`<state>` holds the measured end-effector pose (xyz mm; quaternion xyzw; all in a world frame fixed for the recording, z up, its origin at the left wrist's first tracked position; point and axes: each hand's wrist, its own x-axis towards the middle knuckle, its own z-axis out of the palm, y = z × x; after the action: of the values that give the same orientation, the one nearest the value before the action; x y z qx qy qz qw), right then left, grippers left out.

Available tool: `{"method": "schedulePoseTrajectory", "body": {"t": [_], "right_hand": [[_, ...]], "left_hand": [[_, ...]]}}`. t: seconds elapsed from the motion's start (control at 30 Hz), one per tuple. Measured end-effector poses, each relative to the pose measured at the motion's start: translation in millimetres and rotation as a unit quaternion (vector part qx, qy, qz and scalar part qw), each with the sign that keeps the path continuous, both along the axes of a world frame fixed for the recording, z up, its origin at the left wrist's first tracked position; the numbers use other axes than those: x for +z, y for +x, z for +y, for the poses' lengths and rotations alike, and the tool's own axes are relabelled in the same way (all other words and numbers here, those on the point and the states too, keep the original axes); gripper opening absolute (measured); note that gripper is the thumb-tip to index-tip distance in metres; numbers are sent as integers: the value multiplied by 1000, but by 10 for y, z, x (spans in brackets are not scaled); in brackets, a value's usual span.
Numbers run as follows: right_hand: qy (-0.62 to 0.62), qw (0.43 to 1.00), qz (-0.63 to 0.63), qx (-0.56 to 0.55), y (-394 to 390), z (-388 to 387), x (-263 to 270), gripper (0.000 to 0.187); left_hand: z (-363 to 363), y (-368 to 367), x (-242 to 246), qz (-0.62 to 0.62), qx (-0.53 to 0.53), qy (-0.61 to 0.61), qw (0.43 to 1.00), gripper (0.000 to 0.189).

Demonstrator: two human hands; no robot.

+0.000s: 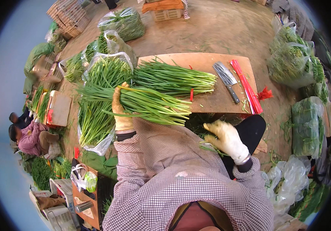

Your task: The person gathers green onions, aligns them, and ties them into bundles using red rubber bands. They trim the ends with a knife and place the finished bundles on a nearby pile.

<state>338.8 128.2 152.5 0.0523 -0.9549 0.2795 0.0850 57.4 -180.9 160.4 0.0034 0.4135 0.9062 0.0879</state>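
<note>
My left hand point(120, 111), in a stained pale glove, grips a loose bunch of long green garlic chives point(159, 105). Its pale stem ends point right, above my lap. My right hand point(226, 137), gloved too, hovers by my right knee with thumb and fingers apart. A few green leaf scraps point(210, 146) show beside its palm; whether they touch the glove is unclear. Another pile of chives point(174, 76) lies on the wooden board point(205, 107) before me, with a red tie point(191, 95) at its stem end. Further right on the board rest a cleaver point(226, 80) and red strips point(245, 86).
Plastic bags of chives point(104, 69) stand at the board's left, one close to my left hand. More wrapped chives point(308, 124) and crumpled plastic point(289, 179) lie at right. Two people point(32, 135) sit at far left near a box point(60, 108). A wooden stand point(87, 199) is at lower left.
</note>
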Motion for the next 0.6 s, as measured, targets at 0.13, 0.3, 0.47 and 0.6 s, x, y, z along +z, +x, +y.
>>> {"method": "schedulePoseTrajectory", "body": {"t": [0.13,0.3,0.47,0.6], "right_hand": [[-29,988,118,-101,-668,-266,56,54],[-209,940,261,-71,-1144,-551,-104,31],[-588,797,102,-93,-1040,-610,-130,19],[-678,724,90,-87,-784,-423,-161,30]], "left_hand": [[397,298,103,13,-26,-45,999,43],[519,523,143,24,-42,-12,999,38],[415,424,-25,48,-30,105,993,29],[258,244,-207,-27,10,153,988,24]]}}
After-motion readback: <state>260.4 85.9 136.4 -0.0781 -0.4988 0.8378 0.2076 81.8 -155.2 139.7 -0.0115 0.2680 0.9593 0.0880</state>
